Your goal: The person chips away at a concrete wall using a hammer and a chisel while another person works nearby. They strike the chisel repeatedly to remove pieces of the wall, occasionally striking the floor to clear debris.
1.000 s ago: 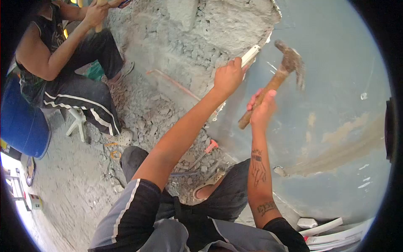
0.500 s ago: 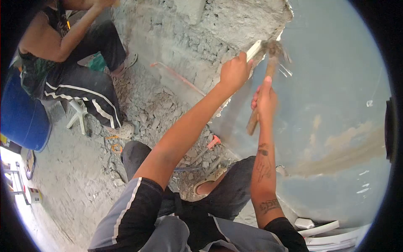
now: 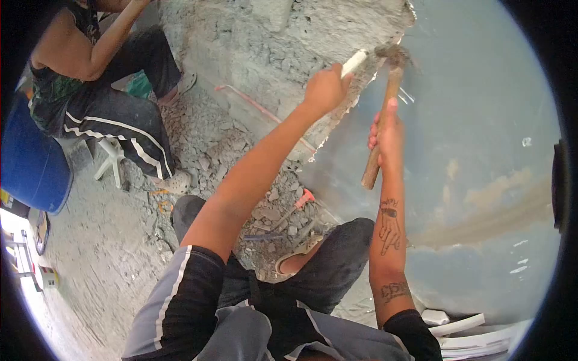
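My left hand (image 3: 325, 89) grips a pale chisel (image 3: 354, 61) whose tip sits against the rough chipped part of the wall (image 3: 289, 30). My right hand (image 3: 388, 129) holds the wooden handle of a hammer (image 3: 380, 126). The rusty hammer head (image 3: 394, 54) is right at the chisel's outer end. The smooth blue-grey painted wall (image 3: 475, 108) lies to the right of the broken edge.
Rubble (image 3: 235, 150) covers the floor below the wall, with a red-handled tool (image 3: 300, 201) lying in it. Another person (image 3: 102, 108) sits at the left on a white stool (image 3: 111, 165), beside a blue drum (image 3: 30, 168). White strips (image 3: 463, 337) lie at the lower right.
The hammer swung from a raised position at the right down onto the chisel's end. My left hand kept the chisel against the wall throughout.
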### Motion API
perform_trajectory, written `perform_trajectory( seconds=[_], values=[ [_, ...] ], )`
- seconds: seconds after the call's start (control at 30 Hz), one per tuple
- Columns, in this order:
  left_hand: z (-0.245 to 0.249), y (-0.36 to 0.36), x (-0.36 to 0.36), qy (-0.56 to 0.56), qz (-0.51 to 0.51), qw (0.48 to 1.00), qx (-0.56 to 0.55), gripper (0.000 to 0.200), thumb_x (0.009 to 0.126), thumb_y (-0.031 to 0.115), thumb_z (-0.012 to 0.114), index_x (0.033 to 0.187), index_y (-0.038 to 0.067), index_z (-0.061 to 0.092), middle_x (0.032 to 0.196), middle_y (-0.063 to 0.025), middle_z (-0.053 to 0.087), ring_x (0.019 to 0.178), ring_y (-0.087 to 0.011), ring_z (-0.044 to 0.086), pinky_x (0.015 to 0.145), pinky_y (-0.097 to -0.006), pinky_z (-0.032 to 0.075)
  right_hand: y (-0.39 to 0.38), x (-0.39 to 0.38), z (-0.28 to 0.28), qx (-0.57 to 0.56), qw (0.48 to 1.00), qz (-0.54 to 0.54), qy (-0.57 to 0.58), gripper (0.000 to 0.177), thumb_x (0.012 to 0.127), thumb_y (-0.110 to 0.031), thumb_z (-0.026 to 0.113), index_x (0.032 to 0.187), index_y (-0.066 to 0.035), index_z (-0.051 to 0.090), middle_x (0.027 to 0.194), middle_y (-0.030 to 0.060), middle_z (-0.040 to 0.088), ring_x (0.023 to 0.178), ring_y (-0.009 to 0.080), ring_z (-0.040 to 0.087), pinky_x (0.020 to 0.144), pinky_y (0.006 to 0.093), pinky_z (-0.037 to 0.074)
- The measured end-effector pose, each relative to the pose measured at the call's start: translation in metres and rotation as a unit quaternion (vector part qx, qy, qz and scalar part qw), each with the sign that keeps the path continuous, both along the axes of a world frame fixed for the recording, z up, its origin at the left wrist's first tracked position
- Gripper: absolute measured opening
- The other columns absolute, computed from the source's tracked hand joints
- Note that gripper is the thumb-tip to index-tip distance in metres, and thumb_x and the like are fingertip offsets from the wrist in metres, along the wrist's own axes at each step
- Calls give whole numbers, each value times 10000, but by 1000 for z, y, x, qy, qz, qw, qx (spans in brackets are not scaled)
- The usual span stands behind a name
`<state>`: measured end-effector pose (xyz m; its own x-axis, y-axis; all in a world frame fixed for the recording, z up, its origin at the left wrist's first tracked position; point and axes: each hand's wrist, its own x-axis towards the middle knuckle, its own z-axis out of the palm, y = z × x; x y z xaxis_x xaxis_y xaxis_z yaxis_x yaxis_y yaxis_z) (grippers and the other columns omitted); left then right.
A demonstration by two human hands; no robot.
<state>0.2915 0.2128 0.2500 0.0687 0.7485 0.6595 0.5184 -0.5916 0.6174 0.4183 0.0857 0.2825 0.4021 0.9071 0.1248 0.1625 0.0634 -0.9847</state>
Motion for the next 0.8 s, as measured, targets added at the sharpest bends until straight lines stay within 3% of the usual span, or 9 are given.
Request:
perform_trajectory(
  seconds=[0.07, 0.2, 0.23, 0.3, 0.33, 0.4, 0.63, 0.7, 0.8],
  values=[
    [4, 13, -5, -45, -15, 999, -7, 406, 922, 369, 565, 904, -36, 585, 731, -260, 639, 730, -443, 640, 657, -513, 509, -3, 3, 8, 54, 998, 3, 14, 599, 930, -658, 400, 800, -76, 463, 558, 10, 413, 400, 116, 381, 376, 265, 323],
    [20, 15, -20, -8, -35, 999, -22, 434, 918, 377, 567, 876, -53, 601, 775, -271, 645, 751, -445, 637, 688, -513, 504, 4, 3, 16, 180, 984, 2, -16, 622, 933, -649, 398, 763, -57, 486, 556, 18, 442, 409, 107, 406, 378, 268, 324],
    [19, 17, -20, -3, -37, 999, -17, 452, 924, 399, 560, 871, -47, 607, 771, -277, 635, 753, -450, 630, 682, -509, 494, 8, 4, 15, 180, 984, 0, -13, 622, 933, -649, 398, 763, -57, 486, 556, 18, 442, 409, 107, 406, 378, 268, 324],
    [16, 23, -21, 2, -40, 999, -11, 471, 930, 422, 553, 866, -41, 612, 767, -284, 624, 754, -455, 623, 675, -506, 484, 17, 5, 14, 51, 989, 15, -136, 627, 925, -654, 413, 741, -60, 495, 552, 12, 443, 408, 105, 402, 379, 268, 320],
    [12, 27, -20, -3, -41, 999, -15, 471, 931, 423, 550, 871, -39, 618, 773, -277, 629, 761, -451, 624, 684, -501, 485, 19, 6, 17, 50, 990, 14, -135, 627, 925, -654, 413, 741, -60, 495, 552, 12, 443, 408, 105, 402, 379, 268, 320],
    [11, 28, -24, -8, -40, 999, -17, 471, 931, 424, 547, 875, -37, 625, 779, -271, 633, 767, -446, 625, 693, -496, 486, 19, 8, 29, -72, 987, 25, -143, 640, 885, -696, 459, 735, -74, 486, 548, -2, 425, 403, 93, 400, 380, 252, 338],
    [29, 19, -41, 40, -40, 998, -3, 467, 921, 420, 557, 911, -38, 645, 789, -263, 646, 766, -431, 638, 704, -489, 503, -6, 1, 50, 39, 996, 29, -72, 635, 893, -683, 460, 742, -68, 498, 544, -8, 419, 411, 85, 392, 382, 242, 328],
    [31, 18, -39, 54, -48, 997, -10, 463, 917, 406, 559, 921, -50, 640, 803, -273, 649, 772, -431, 646, 709, -498, 513, -6, -3, 45, 95, 992, 15, -78, 611, 903, -666, 459, 741, -78, 488, 546, -11, 422, 416, 85, 394, 383, 242, 326],
    [15, 30, -34, 75, -45, 996, -11, 452, 914, 405, 563, 912, -39, 648, 796, -275, 647, 767, -438, 643, 705, -495, 516, 17, -1, 11, 84, 991, 22, -105, 596, 907, -657, 459, 743, -84, 482, 548, -12, 424, 415, 84, 390, 385, 242, 323]
  ],
)
